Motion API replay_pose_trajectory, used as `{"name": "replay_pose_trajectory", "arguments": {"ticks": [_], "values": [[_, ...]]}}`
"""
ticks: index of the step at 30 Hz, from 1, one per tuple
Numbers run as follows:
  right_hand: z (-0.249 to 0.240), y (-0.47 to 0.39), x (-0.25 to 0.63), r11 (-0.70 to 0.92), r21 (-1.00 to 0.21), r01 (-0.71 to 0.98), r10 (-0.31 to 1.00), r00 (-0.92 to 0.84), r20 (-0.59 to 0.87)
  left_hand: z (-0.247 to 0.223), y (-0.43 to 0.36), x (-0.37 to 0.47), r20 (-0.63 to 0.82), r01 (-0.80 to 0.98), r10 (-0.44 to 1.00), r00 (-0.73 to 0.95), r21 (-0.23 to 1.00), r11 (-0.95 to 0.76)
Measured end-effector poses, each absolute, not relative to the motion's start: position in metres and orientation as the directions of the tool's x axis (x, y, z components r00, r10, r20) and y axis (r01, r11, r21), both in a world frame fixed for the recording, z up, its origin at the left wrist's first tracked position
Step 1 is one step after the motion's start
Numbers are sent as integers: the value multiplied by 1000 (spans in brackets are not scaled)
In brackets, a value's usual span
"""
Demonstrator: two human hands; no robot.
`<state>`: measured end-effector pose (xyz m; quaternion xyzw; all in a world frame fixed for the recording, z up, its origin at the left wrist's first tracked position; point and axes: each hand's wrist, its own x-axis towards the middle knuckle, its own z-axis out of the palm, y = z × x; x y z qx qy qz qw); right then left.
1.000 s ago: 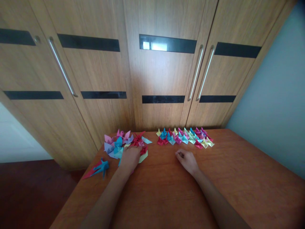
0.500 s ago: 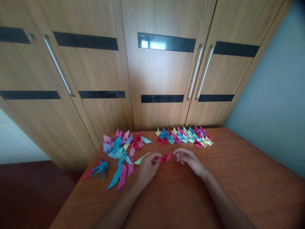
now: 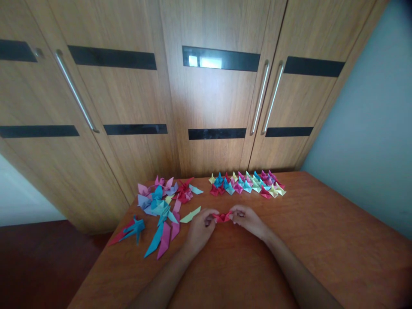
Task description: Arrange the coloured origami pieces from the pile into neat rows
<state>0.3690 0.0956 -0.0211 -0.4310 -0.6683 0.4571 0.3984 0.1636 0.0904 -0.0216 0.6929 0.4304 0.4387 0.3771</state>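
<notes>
A small red folded-paper piece (image 3: 222,218) is held between my two hands, above the middle of the table. Its left end is pinched by my left hand (image 3: 203,225), and its right end by the fingertips of my right hand (image 3: 246,219). Just beyond my left hand lies a pale green folded strip (image 3: 190,215). Behind my hands, several small folded-paper pieces (image 3: 247,184) in red, blue, pink, yellow and pale green stand in close rows.
A loose heap of colourful folded paper (image 3: 159,206) covers the table's left side, with a blue and red piece (image 3: 133,229) near the left edge. The brown table (image 3: 322,231) meets a wooden wardrobe (image 3: 212,159) at the back. A pale wall (image 3: 360,150) stands to the right.
My right hand has moved left and closed on the right end of the red folded paper, which now sits slightly lower and levelled. My left hand keeps its pinch.
</notes>
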Motion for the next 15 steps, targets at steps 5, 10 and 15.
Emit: {"name": "replay_pose_trajectory", "arguments": {"ticks": [5, 10, 15], "values": [[-16, 99, 382, 161, -965, 205, 973, -199, 120, -25, 93, 164, 243, 200, 948, 207, 938, -284], [-17, 112, 427, 143, -973, 182, 962, 207, 180, -25, 93, 164, 214, 215, 959, 187, 943, -253], [-27, 118, 465, -50, -828, 559, 829, 486, 278, -22, 91, 165, 205, 234, 961, 185, 941, -245]]}}
